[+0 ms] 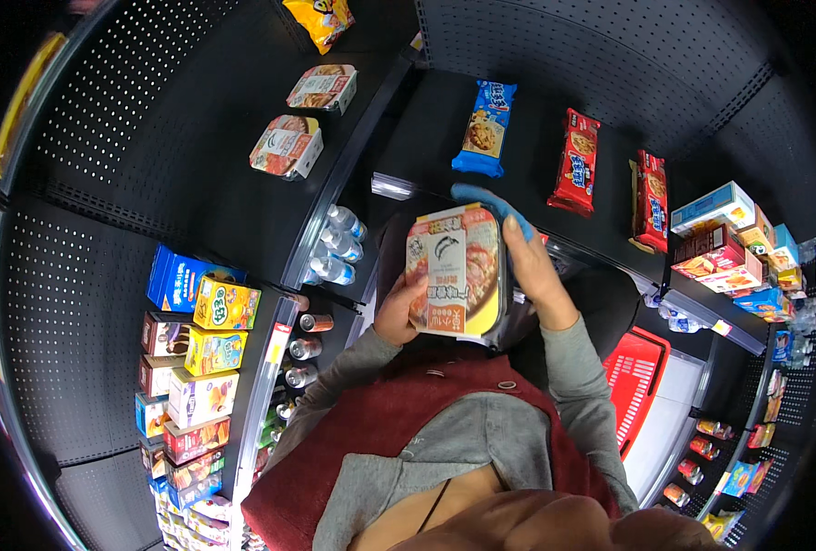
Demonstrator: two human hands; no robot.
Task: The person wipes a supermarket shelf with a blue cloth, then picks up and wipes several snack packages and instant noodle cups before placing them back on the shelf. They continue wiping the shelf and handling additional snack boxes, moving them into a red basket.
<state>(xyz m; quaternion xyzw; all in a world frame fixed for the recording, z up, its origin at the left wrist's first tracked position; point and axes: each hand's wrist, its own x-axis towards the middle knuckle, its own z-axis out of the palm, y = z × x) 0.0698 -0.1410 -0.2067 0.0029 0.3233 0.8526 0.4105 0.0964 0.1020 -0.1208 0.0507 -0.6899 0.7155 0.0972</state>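
Observation:
In front of my chest, a boxed ready meal (454, 271) with a pink and yellow printed sleeve is tilted up, its top face toward me. My left hand (397, 310) closes around its left side, thumb at the front. At its upper right, my right hand (541, 275) presses a folded blue cloth (495, 204) against the far edge of the box. Part of the cloth and the fingers behind it are hidden. Two similar meal boxes lie on the left shelf, one nearer (284, 151) and one farther (321, 84).
On the shelf ahead lie a blue cookie pack (486, 129) and two red ones (574, 165). Snack boxes (208, 390) line the lower left shelf, near water bottles (339, 246) and cans (305, 349). A red basket (630, 390) stands at right, below more boxes (715, 257).

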